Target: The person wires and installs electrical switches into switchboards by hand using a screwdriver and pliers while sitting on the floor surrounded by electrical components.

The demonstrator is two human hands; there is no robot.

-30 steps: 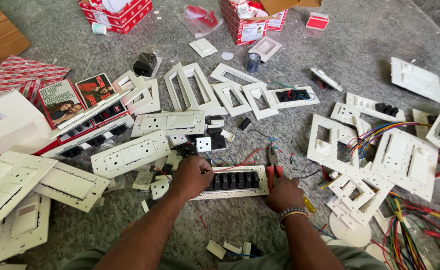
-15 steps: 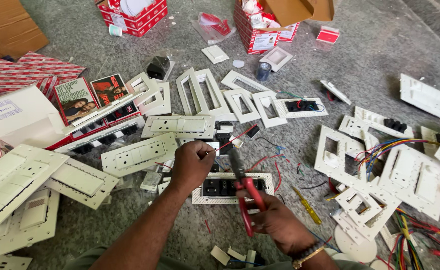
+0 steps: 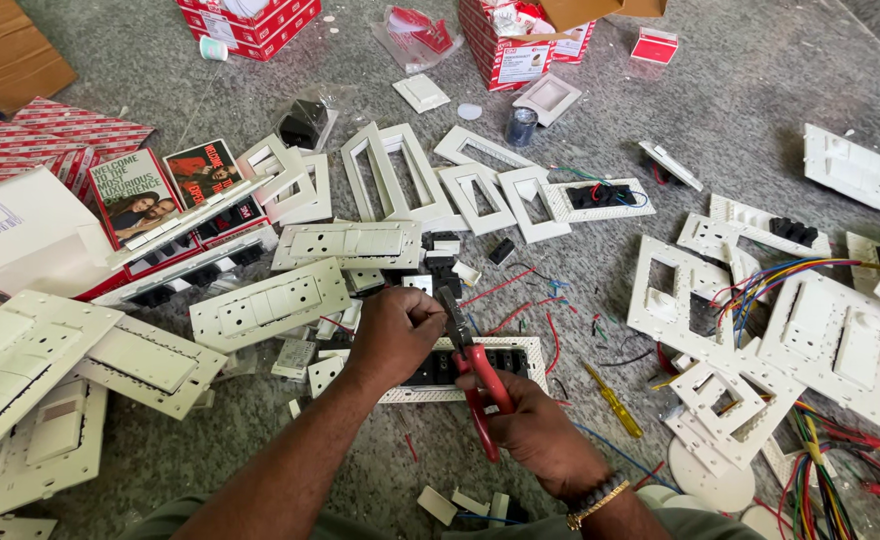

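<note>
My right hand [image 3: 540, 435] grips red-handled pliers [image 3: 475, 375] with the jaws pointing up toward my left hand [image 3: 395, 335]. The left hand is closed over a small part on top of a white switch plate with black modules [image 3: 515, 358] lying on the grey floor. The plier tips meet the left hand's fingers, and what they pinch is hidden. A yellow-handled screwdriver [image 3: 615, 400] lies just right of the plate.
Many white switch plates and empty frames [image 3: 390, 180] are scattered all round. Bundles of coloured wires [image 3: 820, 440] lie at the right. Red and white cartons [image 3: 505, 45] stand at the back, a white box [image 3: 20, 235] and a brown carton [image 3: 10, 50] at the left.
My right hand picked up the red pliers and brought them up to the left hand. The left hand shifted onto the plate with black modules. The view moved slightly.
</note>
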